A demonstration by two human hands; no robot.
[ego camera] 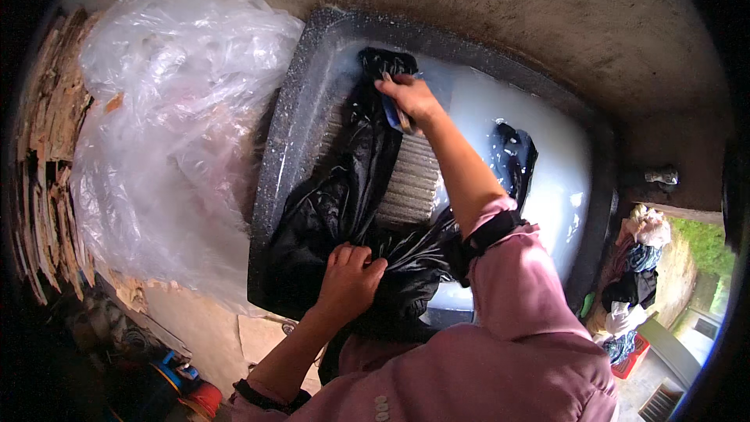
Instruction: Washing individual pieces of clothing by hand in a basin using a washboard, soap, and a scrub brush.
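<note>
A wet black garment (369, 152) lies over the ribbed washboard (410, 181) of a dark speckled laundry sink (284, 129). My right hand (413, 97) grips a scrub brush (398, 114) near the garment's far end; its bristles are hidden. Near the sink's front edge, my left hand (353, 275) has its fingers curled on the bunched cloth. Cloudy whitish water (545, 170) fills the basin to the right, and part of a black cloth (515, 158) rises out of it beside my right forearm.
Clear plastic sheeting (170, 129) is heaped left of the sink, by rough split wood (53, 158). A concrete wall (527, 17) stands behind, with a metal tap (662, 176) at right. Piled clothes (633, 287) sit over a red crate (631, 357). Blue and red items lie at lower left.
</note>
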